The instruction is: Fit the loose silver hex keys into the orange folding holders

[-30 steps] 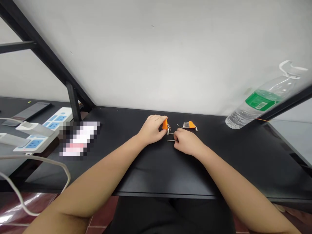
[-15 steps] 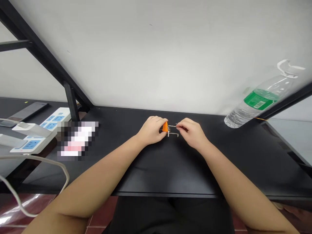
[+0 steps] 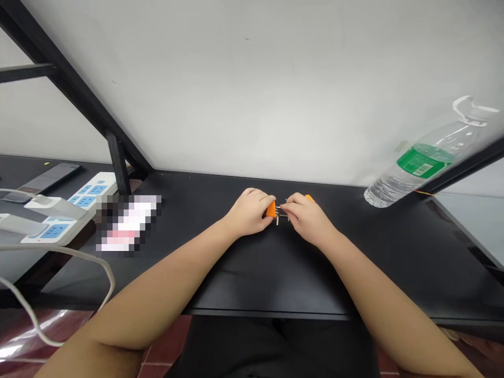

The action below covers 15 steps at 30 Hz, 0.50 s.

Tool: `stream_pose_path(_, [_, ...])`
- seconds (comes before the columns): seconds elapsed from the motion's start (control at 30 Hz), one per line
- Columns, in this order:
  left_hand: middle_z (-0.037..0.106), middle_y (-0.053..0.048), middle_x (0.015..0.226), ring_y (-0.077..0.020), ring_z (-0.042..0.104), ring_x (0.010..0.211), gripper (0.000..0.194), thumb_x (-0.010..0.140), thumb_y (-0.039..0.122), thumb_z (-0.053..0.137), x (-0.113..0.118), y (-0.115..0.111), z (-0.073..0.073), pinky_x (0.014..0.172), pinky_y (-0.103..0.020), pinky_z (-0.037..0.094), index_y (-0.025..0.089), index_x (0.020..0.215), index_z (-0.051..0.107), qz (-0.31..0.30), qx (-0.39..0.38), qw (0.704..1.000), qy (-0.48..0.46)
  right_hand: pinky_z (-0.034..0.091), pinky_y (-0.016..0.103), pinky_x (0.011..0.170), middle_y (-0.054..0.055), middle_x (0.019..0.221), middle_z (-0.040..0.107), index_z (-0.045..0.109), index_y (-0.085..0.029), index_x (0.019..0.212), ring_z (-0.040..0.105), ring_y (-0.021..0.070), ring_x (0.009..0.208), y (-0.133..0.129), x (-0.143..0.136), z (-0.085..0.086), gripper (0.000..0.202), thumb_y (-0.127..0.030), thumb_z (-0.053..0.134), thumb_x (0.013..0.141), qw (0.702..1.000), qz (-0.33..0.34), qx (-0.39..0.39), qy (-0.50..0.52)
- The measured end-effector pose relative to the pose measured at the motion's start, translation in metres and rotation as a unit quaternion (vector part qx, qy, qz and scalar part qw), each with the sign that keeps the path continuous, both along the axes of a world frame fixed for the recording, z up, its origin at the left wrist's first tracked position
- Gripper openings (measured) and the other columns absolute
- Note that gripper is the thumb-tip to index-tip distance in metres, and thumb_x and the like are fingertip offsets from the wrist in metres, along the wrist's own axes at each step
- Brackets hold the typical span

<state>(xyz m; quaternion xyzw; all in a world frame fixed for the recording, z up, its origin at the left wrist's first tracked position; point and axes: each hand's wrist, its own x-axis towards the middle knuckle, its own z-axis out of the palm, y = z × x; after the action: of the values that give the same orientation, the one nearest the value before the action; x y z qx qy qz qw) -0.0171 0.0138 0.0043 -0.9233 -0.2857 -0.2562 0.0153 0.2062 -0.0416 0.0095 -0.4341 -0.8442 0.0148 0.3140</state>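
My left hand is closed round an orange hex key holder a little above the black tabletop, just about mid-view. Bent metal hex keys stick out of its right side. From the right, my right hand pinches at the metal keys with thumb and forefinger; the exact spot under the fingertips is hidden. Behind that hand peeks a second orange piece, and I cannot tell whether it joins the holder.
On the right a water bottle with a green label stands by the wall. To the left lie a pixelated rectangle, a white power strip with plugs, a grey phone and a looping white cable. Black frame bars rise beside them.
My hands are closer together, with less metal showing between them. An orange piece now shows behind my right hand. The whole view has shifted slightly.
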Motion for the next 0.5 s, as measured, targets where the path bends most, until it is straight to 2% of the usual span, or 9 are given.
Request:
stream_pose_path(0.13, [0.074, -0.007, 0.106, -0.0246, 0.068, 0.106, 0.036, 0.086, 0.023, 0.065, 0.001, -0.002, -0.002, 0.105, -0.043, 0.046, 0.019, 0.121, 0.063, -0.011, -0.010, 1.000, -0.020, 0.057, 0.037, 0.083, 0.009, 0.103, 0.067, 0.075, -0.020, 0.105, 0.066, 0.0191, 0.090, 0.004, -0.005, -0.004, 0.027, -0.009, 0.051, 0.097, 0.993, 0.042, -0.054, 0.099])
stream_pose_path(0.2, [0.074, -0.006, 0.105, -0.0242, 0.068, 0.104, 0.034, 0.086, 0.023, 0.065, 0.002, -0.002, -0.001, 0.105, -0.043, 0.045, 0.019, 0.120, 0.063, -0.015, -0.008, 0.999, -0.030, 0.058, 0.037, 0.080, 0.007, 0.100, 0.068, 0.076, -0.020, 0.097, 0.067, 0.0184, 0.084, 0.008, -0.006, -0.007, 0.022, -0.013, 0.056, 0.094, 0.974, 0.040, -0.111, 0.193])
stream_pose_path(0.27, [0.074, -0.006, 0.104, -0.0239, 0.068, 0.102, 0.033, 0.087, 0.024, 0.064, 0.002, -0.002, -0.001, 0.106, -0.044, 0.045, 0.020, 0.119, 0.063, -0.020, -0.004, 0.999, -0.036, 0.059, 0.036, 0.074, 0.006, 0.097, 0.070, 0.077, -0.020, 0.092, 0.068, 0.0170, 0.077, 0.012, -0.005, -0.010, 0.014, -0.019, 0.063, 0.090, 0.931, 0.039, -0.206, 0.299])
stream_pose_path(0.33, [0.073, -0.006, 0.102, -0.0236, 0.068, 0.101, 0.032, 0.087, 0.024, 0.064, 0.002, -0.002, 0.000, 0.107, -0.044, 0.044, 0.021, 0.119, 0.063, -0.023, 0.003, 0.999, -0.044, 0.059, 0.035, 0.071, 0.005, 0.090, 0.072, 0.079, -0.019, 0.092, 0.068, 0.0165, 0.072, 0.016, -0.005, -0.013, 0.012, -0.027, 0.072, 0.086, 0.875, 0.037, -0.294, 0.383])
stream_pose_path(0.4, [0.073, -0.006, 0.101, -0.0232, 0.068, 0.099, 0.031, 0.087, 0.024, 0.064, 0.001, -0.001, 0.000, 0.106, -0.044, 0.045, 0.020, 0.118, 0.063, -0.023, 0.012, 0.998, -0.060, 0.057, 0.034, 0.071, 0.004, 0.081, 0.073, 0.081, -0.018, 0.093, 0.067, 0.0163, 0.070, 0.018, -0.006, -0.014, 0.019, -0.033, 0.080, 0.081, 0.836, 0.036, -0.337, 0.432])
stream_pose_path(0.5, [0.073, -0.006, 0.100, -0.0229, 0.068, 0.098, 0.031, 0.087, 0.023, 0.063, 0.000, 0.000, 0.001, 0.104, -0.043, 0.046, 0.020, 0.118, 0.062, -0.035, 0.018, 0.996, -0.083, 0.055, 0.031, 0.068, 0.003, 0.075, 0.073, 0.081, -0.018, 0.094, 0.064, 0.0138, 0.066, 0.020, -0.006, -0.015, 0.027, -0.036, 0.087, 0.075, 0.802, 0.039, -0.364, 0.472])
